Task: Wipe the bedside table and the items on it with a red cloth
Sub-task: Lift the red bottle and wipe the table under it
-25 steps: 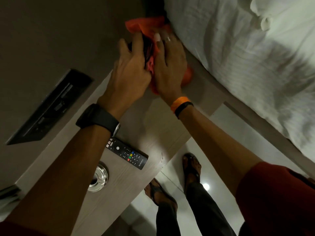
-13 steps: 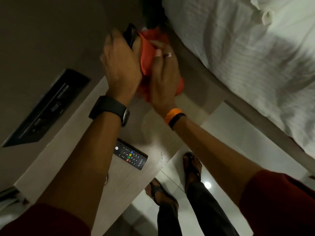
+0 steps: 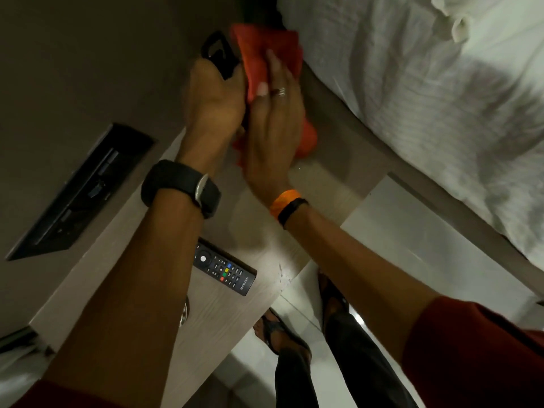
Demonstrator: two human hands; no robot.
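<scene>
Bedside table [image 3: 241,313] | right hand [image 3: 272,125] slid red cloth [image 3: 266,54] higher | left hand [image 3: 215,98] grip unchanged

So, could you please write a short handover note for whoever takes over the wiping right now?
Left hand: gripping a glossy black handheld object, lifted off the table.
Right hand: pressing the crumpled red cloth against that object.
Pale wood-grain bedside table: black remote control lies near the front edge; a shiny metal dish is mostly hidden behind the left forearm.
Done: cannot tell beyond the current item.
Left: put the object down, wipe remote, dish and tabletop.
</scene>
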